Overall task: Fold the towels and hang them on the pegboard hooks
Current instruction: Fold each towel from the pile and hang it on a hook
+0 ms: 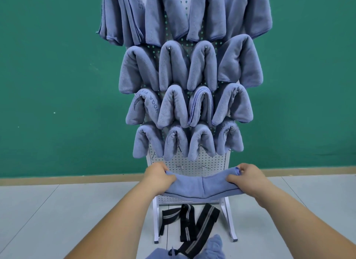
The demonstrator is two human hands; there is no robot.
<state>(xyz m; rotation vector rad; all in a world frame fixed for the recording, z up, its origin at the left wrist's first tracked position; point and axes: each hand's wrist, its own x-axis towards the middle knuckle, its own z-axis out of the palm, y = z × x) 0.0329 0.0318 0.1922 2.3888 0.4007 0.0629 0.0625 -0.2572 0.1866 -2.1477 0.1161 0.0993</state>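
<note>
The towel is folded into a long band and hangs in the air between two hands, low in front of the pegboard. The left hand grips its left end with curled fingers, and the right hand pinches the right end in the same way. The band sags a little in the middle, where a crease shows.

I judge that the folding of this piece is finished and the hanging step is in hand. The next move asks to lift the middle of the band over one of the free hooks just beyond it, so that both ends drop evenly on either side. Two bare hooks show in the lowest row; whether there are others I cannot tell.

Above, the hung towels fill several rows, each draped over its own hook. The lowest of them hang close above the free hooks, so their ends may brush the hands. On the floor under the pegboard lie black straps, and at the near edge there is more blue cloth, probably towels that wait. Behind is a green wall.
</note>
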